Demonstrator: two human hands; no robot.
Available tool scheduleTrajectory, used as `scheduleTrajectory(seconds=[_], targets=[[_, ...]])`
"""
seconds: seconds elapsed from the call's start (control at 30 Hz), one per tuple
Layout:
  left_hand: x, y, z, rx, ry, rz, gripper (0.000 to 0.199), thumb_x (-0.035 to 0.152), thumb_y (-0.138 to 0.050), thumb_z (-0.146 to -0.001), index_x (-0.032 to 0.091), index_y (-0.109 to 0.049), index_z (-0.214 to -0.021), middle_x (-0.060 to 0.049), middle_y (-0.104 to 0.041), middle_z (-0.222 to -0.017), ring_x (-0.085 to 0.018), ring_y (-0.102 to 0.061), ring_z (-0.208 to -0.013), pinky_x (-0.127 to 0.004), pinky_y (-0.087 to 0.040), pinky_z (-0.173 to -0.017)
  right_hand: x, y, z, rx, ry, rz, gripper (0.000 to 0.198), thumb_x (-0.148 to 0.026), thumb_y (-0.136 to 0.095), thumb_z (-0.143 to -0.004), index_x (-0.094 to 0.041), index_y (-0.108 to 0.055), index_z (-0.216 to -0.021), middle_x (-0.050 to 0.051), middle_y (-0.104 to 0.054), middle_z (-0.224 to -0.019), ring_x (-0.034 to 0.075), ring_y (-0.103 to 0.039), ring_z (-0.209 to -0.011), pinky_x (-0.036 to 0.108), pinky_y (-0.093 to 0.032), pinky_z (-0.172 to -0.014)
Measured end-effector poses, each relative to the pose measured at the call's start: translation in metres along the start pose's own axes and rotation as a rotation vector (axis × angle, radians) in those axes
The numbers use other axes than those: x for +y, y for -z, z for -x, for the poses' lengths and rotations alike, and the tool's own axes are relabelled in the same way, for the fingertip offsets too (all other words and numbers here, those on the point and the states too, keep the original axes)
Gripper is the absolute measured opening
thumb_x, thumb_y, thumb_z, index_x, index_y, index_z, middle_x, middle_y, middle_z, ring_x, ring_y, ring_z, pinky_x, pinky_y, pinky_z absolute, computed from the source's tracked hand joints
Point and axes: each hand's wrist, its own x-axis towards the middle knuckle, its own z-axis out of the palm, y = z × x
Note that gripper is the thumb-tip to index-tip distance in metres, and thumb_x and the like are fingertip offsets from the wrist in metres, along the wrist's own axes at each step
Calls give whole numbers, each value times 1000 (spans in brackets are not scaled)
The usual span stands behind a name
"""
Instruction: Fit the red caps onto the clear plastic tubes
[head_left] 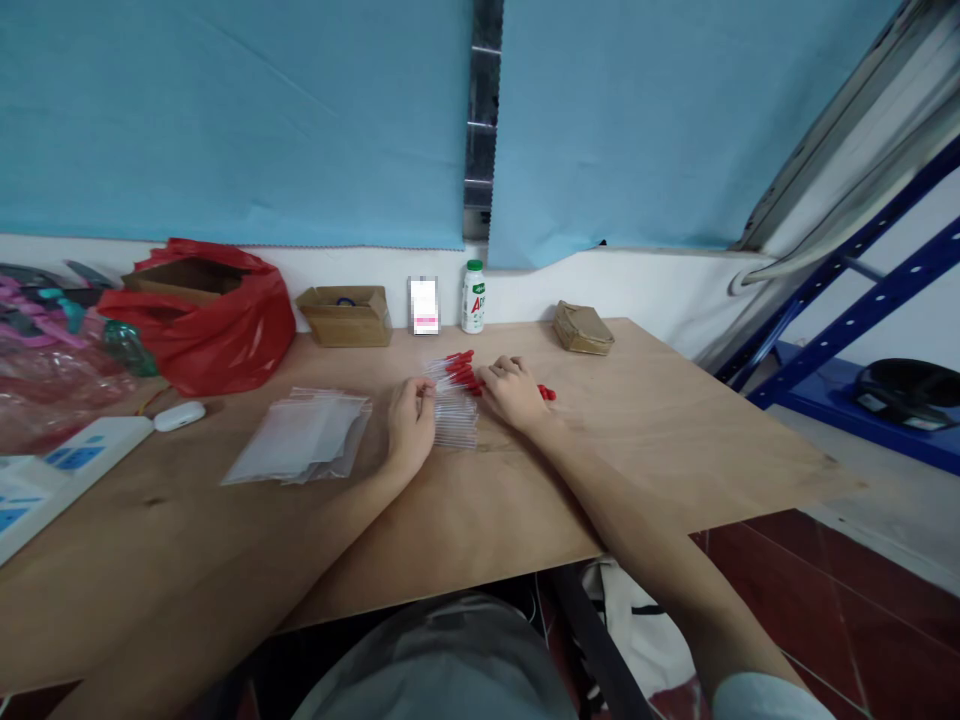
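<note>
A bundle of thin clear sticks (455, 428) with red ends (463, 376) lies on the wooden table between my two hands. They look like slim capped tubes or pens; the exact kind is too small to tell. My left hand (412, 425) rests at the bundle's left side, fingers curled and thumb against the index finger; what is in the pinch is hidden. From the right, my right hand (516, 393) bends its fingers down at the red ends, its fingertips partly hidden. More red ends (547, 393) show just beyond its right side.
Clear zip bags (300, 440) lie left of my left hand. Along the wall stand a red plastic bag (225, 345), an open cardboard box (345, 318), a phone (424, 305), a white bottle (473, 300) and a brown packet (583, 328). A power strip (97, 450) lies far left.
</note>
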Motion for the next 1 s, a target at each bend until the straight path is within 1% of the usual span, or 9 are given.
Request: scheduleTrajectory(seconds=[0.1,0.2,0.27,0.33,0.43,0.57,0.7,0.83,1.0], targets=[[6,4,1,-31,-182,-106,22,20,-51,-101,22,-65,-117,-10,-70,-119,-27,-61,-118,-42,-48,-106,2,9,3,94,56,-99,23,-23,-48,-107,-18,-65,-121,13,-76,-115,29,-54,-113,43,-33,-100],[13,9,3,-97,-287,-232,33,25,-49,-104,20,-61,-134,-13,-66,-131,-30,-57,-126,-44,-45,-109,-2,18,6,170,133,-203,28,-26,-44,-109,-19,-65,-127,12,-74,-122,27,-54,-114,42,-34,-101],[16,12,3,-154,-327,-307,34,29,-46,-107,20,-62,-136,-13,-68,-132,-31,-58,-125,-46,-43,-108,-7,22,9,195,171,-259,29,-27,-42,-111,-19,-65,-127,11,-74,-122,26,-55,-114,41,-35,-101],[16,15,4,-215,-356,-361,33,32,-42,-109,21,-66,-129,-13,-73,-124,-31,-60,-119,-46,-42,-105,-12,25,10,203,185,-298,30,-29,-41,-111,-19,-66,-126,11,-74,-120,26,-55,-113,41,-37,-100],[13,16,4,-272,-380,-411,34,32,-38,-110,20,-69,-119,-12,-77,-111,-30,-64,-109,-45,-42,-100,-18,25,11,197,176,-332,31,-29,-41,-111,-19,-66,-127,12,-72,-120,27,-56,-113,41,-38,-99],[11,14,5,-297,-418,-429,35,30,-35,-111,20,-68,-109,-12,-77,-105,-28,-68,-102,-42,-42,-92,-23,23,10,166,153,-338,29,-34,-47,-108,-19,-67,-123,13,-70,-123,28,-57,-115,40,-41,-99],[15,14,8,-327,-448,-445,34,24,-34,-110,19,-67,-104,-13,-76,-99,-29,-70,-97,-41,-44,-87,-27,21,11,79,119,-316,28,-36,-47,-108,-19,-67,-116,11,-72,-112,24,-62,-105,32,-43,-85],[19,14,13,-371,-412,-516,29,19,-39,-106,18,-68,-110,-14,-75,-99,-29,-71,-91,-39,-47,-82,-31,23,13,22,60,-293,26,-40,-50,-106,-22,-68,-112,6,-73,-102,20,-65,-88,29,-34,-68],[20,12,15,-429,-348,-574,27,23,-42,-106,21,-69,-112,-12,-76,-98,-28,-72,-83,-36,-47,-70,-37,27,13,15,7,-278,19,-32,-55,-97,-21,-69,-100,5,-73,-94,18,-61,-75,29,-27,-63]])
